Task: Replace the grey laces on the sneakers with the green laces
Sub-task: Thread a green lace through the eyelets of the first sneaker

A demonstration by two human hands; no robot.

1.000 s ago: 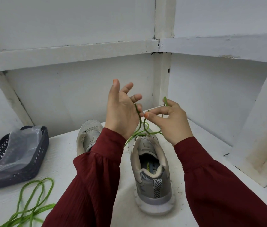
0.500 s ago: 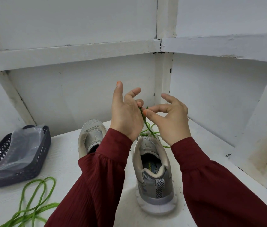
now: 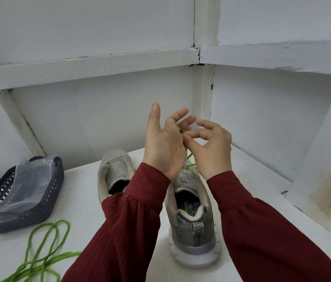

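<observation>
Two grey sneakers stand on the white shelf, heels toward me. The right sneaker (image 3: 191, 216) carries a green lace (image 3: 190, 156) that rises from its tongue. Both hands hover just above it, touching. My right hand (image 3: 211, 147) pinches the lace between thumb and forefinger. My left hand (image 3: 164, 145) is raised with its thumb up and fingers spread; the lace runs behind its fingers, and its hold is hidden. The left sneaker (image 3: 113, 169) has no lace that I can see. A second green lace (image 3: 44, 255) lies coiled at the front left.
A dark mesh basket (image 3: 44, 202) holding a clear plastic bag (image 3: 24, 180) sits at the left. White walls and a corner post close the back and right. The shelf's front edge (image 3: 323, 259) drops off at the right.
Both hands have risen and drawn closer together above the right sneaker, pulling the green lace up. The loose loops seen by the tongue earlier are mostly hidden now.
</observation>
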